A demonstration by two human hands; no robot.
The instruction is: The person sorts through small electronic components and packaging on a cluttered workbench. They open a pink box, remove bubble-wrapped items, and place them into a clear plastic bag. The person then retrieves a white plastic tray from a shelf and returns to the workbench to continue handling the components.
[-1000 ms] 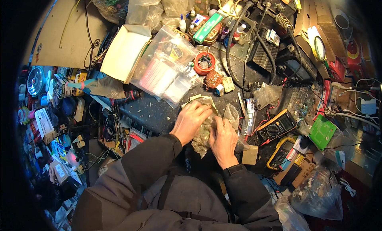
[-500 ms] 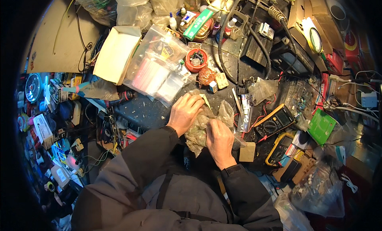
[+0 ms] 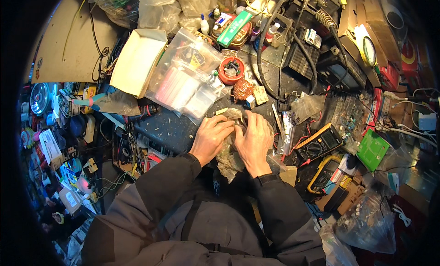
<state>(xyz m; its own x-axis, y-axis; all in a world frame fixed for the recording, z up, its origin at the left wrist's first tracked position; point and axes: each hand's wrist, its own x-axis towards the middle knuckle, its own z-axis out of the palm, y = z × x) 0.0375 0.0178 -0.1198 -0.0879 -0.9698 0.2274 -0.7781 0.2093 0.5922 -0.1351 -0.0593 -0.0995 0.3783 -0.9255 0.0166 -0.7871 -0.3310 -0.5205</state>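
My left hand (image 3: pixel 212 137) and right hand (image 3: pixel 255 141) pinch the crumpled bag (image 3: pixel 229 162) between them, not yet released; whether opened, I can't tell.

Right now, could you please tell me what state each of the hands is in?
Left hand: closed, holding the crumpled plastic bag.
Right hand: against the same bag; whether open or closed cannot be told.

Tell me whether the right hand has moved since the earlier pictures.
Yes. The right hand has moved up the picture, closer to the coppery mesh ball on the bench.
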